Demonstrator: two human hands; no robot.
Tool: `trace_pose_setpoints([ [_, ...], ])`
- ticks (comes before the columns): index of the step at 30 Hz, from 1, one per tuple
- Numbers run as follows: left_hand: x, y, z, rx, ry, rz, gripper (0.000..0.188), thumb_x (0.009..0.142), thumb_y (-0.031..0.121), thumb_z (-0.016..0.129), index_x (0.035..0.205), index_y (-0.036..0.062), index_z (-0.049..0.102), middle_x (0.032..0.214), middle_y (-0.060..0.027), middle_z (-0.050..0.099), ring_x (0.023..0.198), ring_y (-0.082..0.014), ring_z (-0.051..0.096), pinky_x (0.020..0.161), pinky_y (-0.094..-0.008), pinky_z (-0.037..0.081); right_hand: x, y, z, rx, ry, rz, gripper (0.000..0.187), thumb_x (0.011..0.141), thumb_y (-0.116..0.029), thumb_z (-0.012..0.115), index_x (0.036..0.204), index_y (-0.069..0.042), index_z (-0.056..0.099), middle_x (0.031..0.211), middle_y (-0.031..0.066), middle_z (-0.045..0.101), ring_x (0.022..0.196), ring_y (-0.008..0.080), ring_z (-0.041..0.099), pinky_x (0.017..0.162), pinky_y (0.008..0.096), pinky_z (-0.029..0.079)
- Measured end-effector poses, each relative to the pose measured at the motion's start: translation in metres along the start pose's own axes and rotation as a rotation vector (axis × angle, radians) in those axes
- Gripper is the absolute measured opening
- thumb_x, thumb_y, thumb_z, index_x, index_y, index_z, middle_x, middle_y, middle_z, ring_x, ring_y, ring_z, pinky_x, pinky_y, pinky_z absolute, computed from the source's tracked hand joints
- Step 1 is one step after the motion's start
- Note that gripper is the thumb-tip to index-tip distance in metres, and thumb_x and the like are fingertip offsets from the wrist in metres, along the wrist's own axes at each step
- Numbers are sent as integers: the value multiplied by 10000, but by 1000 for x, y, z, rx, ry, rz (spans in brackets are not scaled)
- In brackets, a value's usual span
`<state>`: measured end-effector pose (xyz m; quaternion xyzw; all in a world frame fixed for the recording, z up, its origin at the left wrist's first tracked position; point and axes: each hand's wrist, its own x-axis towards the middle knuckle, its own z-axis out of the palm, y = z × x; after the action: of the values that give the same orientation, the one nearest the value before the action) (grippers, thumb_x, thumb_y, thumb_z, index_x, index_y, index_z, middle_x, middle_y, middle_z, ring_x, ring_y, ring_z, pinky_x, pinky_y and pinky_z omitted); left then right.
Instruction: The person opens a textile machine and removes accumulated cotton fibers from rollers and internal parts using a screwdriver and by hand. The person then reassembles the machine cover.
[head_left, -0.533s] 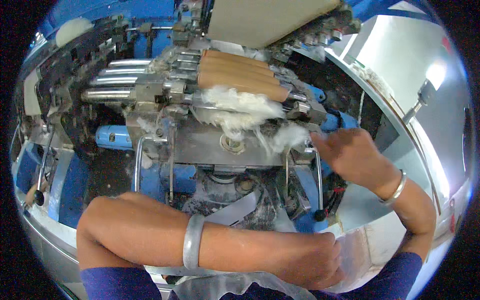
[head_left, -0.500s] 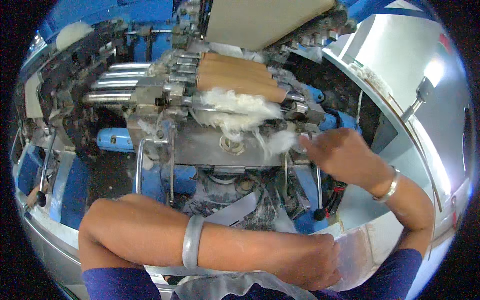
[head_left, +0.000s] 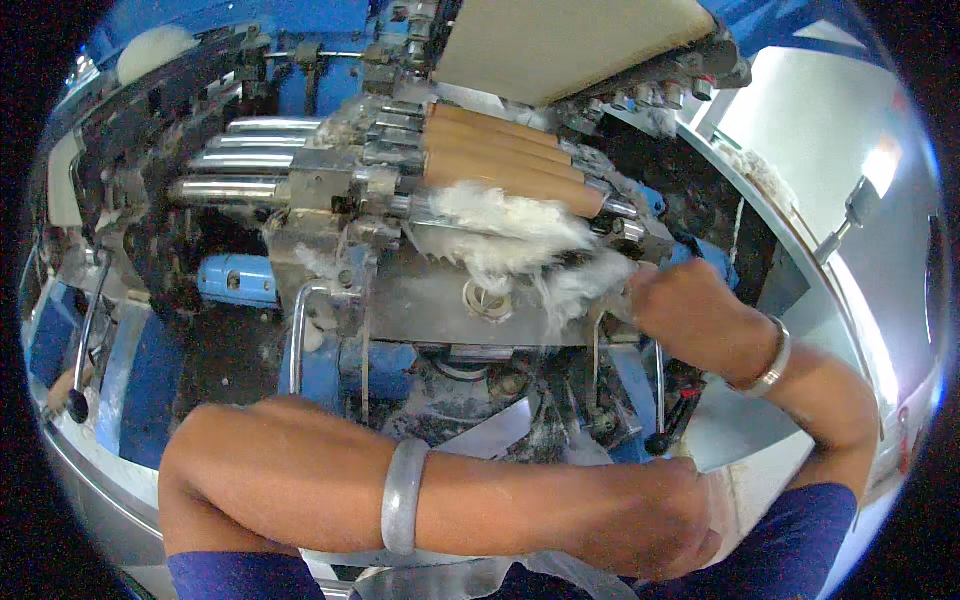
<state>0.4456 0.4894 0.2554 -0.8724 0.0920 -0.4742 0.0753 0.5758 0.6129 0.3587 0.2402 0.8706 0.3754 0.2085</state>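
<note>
White fluffy fibre (head_left: 510, 228) is bunched along the front metal roller of a machine, just before several brown-covered rollers (head_left: 500, 165). At the right end of this roller, my right hand (head_left: 690, 310) pinches a loose wispy tuft of fibre (head_left: 590, 283), which trails toward the bunch. A silver bangle circles that wrist. My left forearm, with a grey bangle (head_left: 404, 497), lies across the front of the machine. Low on the right, my left hand (head_left: 655, 520) is curled closed beside a pale surface; whatever it may hold is hidden.
A beige flat cover (head_left: 570, 50) hangs raised above the rollers. Polished metal rods (head_left: 235, 190) extend on the left. Levers with black knobs (head_left: 78, 405) stand on both sides. A curved white guard (head_left: 790, 215) edges the right side, with lint on its rim.
The view has shifted, so the machine sits slightly farther right. The tuft at my right hand has spread wider and hangs beside the bunch. My left hand stays closed, slightly farther right.
</note>
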Motion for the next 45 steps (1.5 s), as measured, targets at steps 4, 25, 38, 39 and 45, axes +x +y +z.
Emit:
trace_pose_setpoints([
  [4, 5, 5, 6, 22, 15, 51, 136, 755, 209, 575, 721, 77, 583, 518, -27, 543, 490, -203, 564, 425, -358, 345, -38, -11, -27, -102, 284, 65, 423, 754, -146, 605, 1148, 8, 586, 666, 22, 563, 605, 189, 600, 484, 323, 456],
  [25, 13, -6, -13, -149, 73, -56, 168, 708, 198, 584, 615, 59, 563, 530, -96, 573, 480, -246, 591, 451, -364, 438, 37, -34, -31, 40, 176, -52, 339, 762, -48, 581, 1032, 157, 580, 582, 72, 592, 515, 200, 612, 419, 333, 450],
  [38, 8, 5, -3, -31, -51, 24, 172, 784, 179, 555, 729, 18, 580, 571, -78, 586, 484, -214, 573, 434, -379, 398, 56, -4, -22, -142, 449, -180, 305, 771, -113, 592, 1037, 32, 621, 626, 32, 577, 570, 177, 601, 466, 303, 442],
  [39, 6, 2, -6, -16, -53, 12, 168, 784, 181, 556, 742, 20, 581, 572, -77, 588, 482, -219, 572, 436, -379, 399, 57, -2, -17, -107, 415, -167, 276, 778, -111, 589, 1012, 32, 618, 618, 36, 582, 566, 182, 608, 465, 310, 448],
  [45, 8, -8, -7, -172, -16, -12, 156, 778, 186, 564, 746, 36, 595, 577, -91, 598, 494, -253, 591, 441, -388, 420, 36, -11, -24, -24, 214, -55, 240, 770, -93, 596, 961, 53, 602, 605, 84, 605, 543, 226, 632, 454, 353, 468],
])
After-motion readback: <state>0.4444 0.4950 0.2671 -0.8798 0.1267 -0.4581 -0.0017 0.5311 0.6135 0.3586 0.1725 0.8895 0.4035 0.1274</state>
